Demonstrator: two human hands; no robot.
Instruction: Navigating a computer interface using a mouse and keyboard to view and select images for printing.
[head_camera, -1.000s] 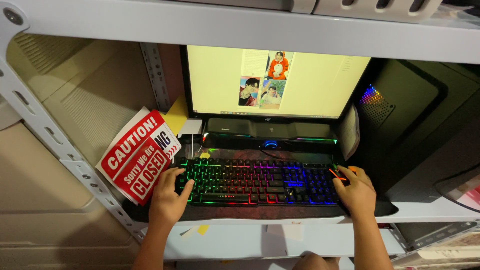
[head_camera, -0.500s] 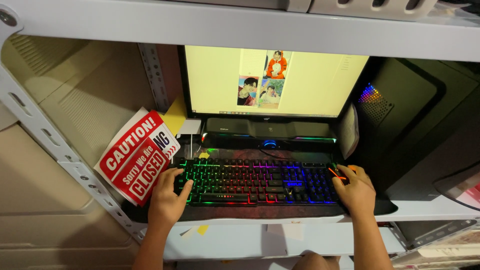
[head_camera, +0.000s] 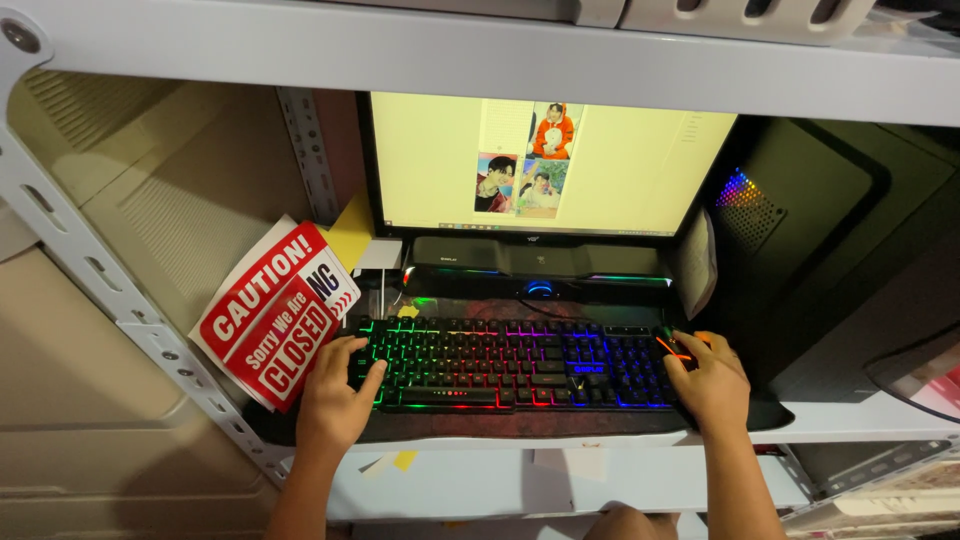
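Status: workstation is up and in use. Monitor (head_camera: 545, 165) is lit with a pale page and a few small pictures in the middle, keyboard (head_camera: 510, 365) backlight is on in rainbow colours. Nothing shows typed text, so I can't judge how much of the computer work is done; by the look of it both hands are just in working position.

Left hand (head_camera: 335, 400): lies flat on the left end of the keyboard, fingers loosely spread over the keys, thumb near the bottom row. Not gripping anything, only touching keys.

Right hand (head_camera: 712, 385): cupped over a mouse (head_camera: 672, 345) just past the keyboard's right end; only the mouse's front with red-orange glowing lines shows beyond the fingers. Loose curled hold, not a clench.

Around them: red-and-white warning sign (head_camera: 275, 310) leans just left of the left hand. Soundbar (head_camera: 535, 260) sits beyond the keyboard, under the monitor. Black PC tower (head_camera: 800, 240) stands beyond the right hand. All of it sits on a metal rack shelf (head_camera: 860, 415).
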